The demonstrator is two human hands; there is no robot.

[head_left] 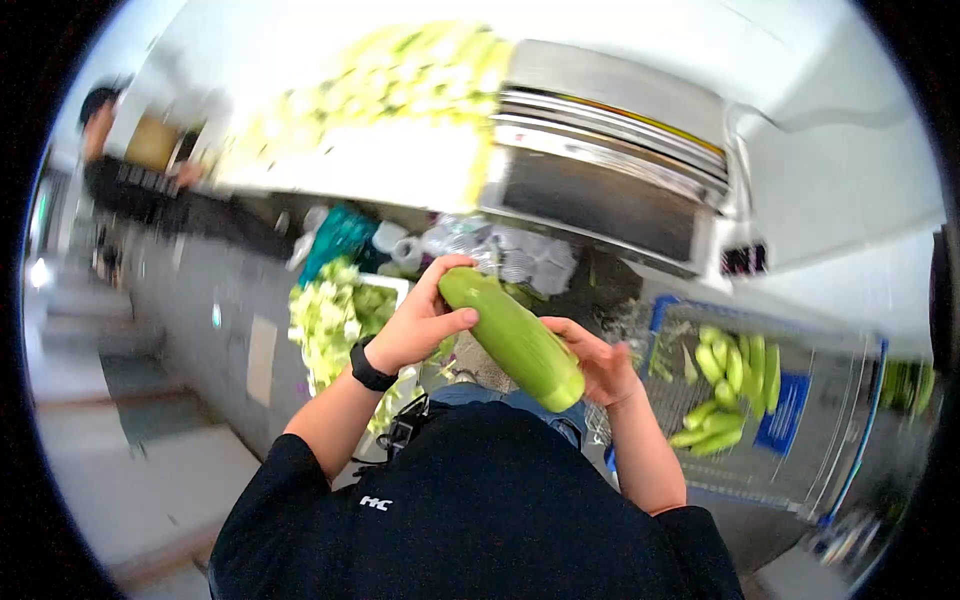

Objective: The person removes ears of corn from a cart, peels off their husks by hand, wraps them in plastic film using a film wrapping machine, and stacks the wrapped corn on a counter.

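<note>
A long, smooth green vegetable with rounded ends slants across the space before my chest; its exact kind I cannot make out. My left hand, with a black watch at the wrist, is closed round its upper end, thumb on top. Close along the lower right side, my right hand has its fingers stretched and its thumb raised, partly blurred. Whether those fingertips touch the vegetable is hard to see.
Pale green leaves fill a bin at the left. Several green vegetables lie in a blue-edged cart. Ahead are a stacked yellow-green heap and a machine with a dark plate. Another person stands far left.
</note>
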